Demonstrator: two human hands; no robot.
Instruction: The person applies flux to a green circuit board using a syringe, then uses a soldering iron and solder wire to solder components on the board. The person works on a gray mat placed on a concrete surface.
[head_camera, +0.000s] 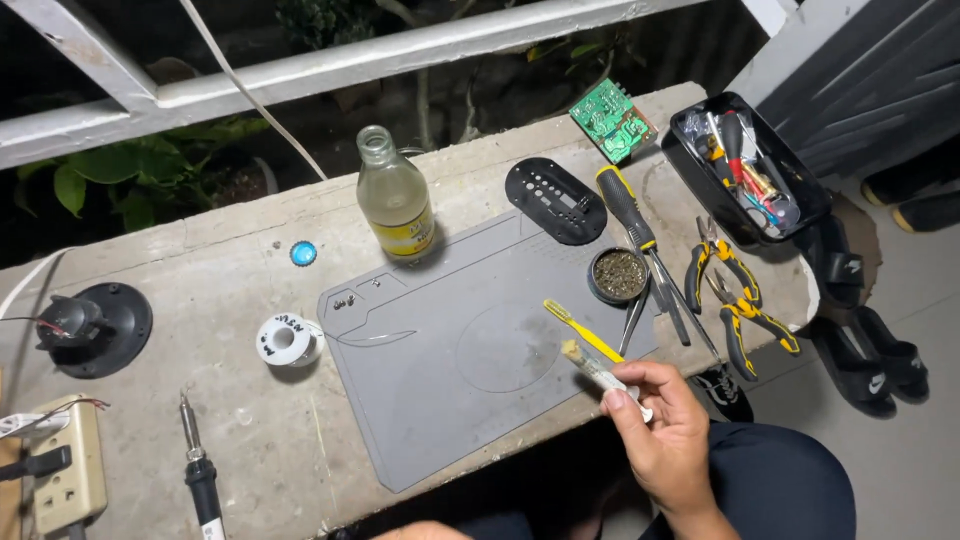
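Right hand pinches a small brush between thumb and fingers, bristles up-left, tip just over the near right edge of the grey mat. Brush handle end is covered by the fingers. A yellow tool lies on the mat just beside the brush; can't tell if they touch.

Left hand: only a sliver of skin at the bottom edge, cut off, grip can't be told.

On the concrete ledge: glass bottle upright at the mat's far edge, blue cap to its left, solder spool just left of the mat. Soldering iron lies near the front, handle cut off by the frame. Black round base and beige socket at far left, socket partly out of view.

Right of the mat: black panel with holes, screwdriver, round tin of brass wool, tweezers partly under it, pliers at the ledge corner. Green board at the far edge. Black tray of tools overhangs the ledge; contents too cluttered to sort out.

Small dark bits at the mat's top-left corner, too small to identify
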